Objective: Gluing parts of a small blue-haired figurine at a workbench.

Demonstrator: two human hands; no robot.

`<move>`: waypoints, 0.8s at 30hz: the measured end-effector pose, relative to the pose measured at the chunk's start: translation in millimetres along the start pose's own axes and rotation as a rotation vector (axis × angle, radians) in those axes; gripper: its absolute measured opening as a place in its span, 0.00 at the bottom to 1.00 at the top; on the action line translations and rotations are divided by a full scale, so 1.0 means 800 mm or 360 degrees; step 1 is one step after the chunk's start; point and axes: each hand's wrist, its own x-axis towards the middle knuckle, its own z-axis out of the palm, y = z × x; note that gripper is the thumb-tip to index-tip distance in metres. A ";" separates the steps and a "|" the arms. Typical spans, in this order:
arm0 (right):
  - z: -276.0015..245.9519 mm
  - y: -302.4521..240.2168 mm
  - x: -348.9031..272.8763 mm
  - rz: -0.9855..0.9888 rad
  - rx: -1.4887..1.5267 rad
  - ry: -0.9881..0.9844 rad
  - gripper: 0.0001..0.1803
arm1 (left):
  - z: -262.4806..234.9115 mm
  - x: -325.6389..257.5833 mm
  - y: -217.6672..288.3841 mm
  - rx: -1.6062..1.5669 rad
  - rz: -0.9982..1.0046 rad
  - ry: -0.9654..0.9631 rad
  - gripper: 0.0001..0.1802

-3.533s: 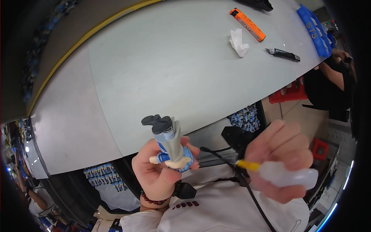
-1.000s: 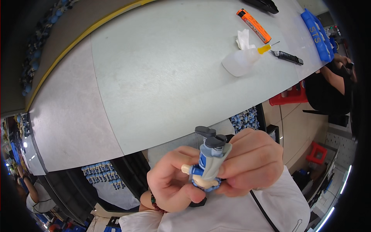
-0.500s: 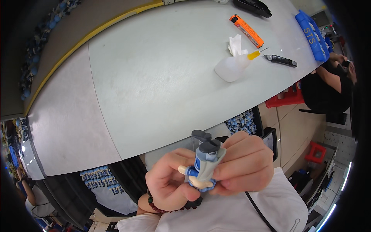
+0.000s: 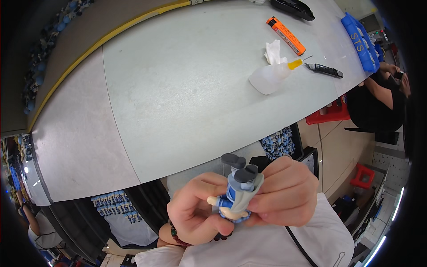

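Between my two hands is a small toy figurine (image 4: pixel 236 191), upside down with its dark grey shoes pointing up. It has blue clothing, a grey cape-like piece and a pale outstretched hand. My left hand (image 4: pixel 195 209) is closed around its head and arm side, thumb near the bottom. My right hand (image 4: pixel 284 191) pinches the grey piece from the other side, fingers curled. The figurine's head is mostly hidden by my fingers. Both hands are held above my lap, just off the table's near edge.
On the table (image 4: pixel 178 89) stand a squeeze bottle (image 4: pixel 269 79) with a needle tip, crumpled tissue (image 4: pixel 273 52), an orange tube-shaped box (image 4: pixel 287 35) and a utility knife (image 4: pixel 325 70). A blue bin (image 4: pixel 359 42) sits far right. Trays of figurines (image 4: pixel 116 205) lie below the edge. A co-worker (image 4: pixel 373 98) sits at right.
Both hands and the figurine have shifted slightly down and to the right in the picture. The grip on the figurine looks the same.
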 end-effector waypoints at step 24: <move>-0.012 -0.005 0.007 0.0056 -0.0044 -0.0170 0.08 | 0.004 -0.008 -0.001 -0.0002 0.0071 0.0112 0.22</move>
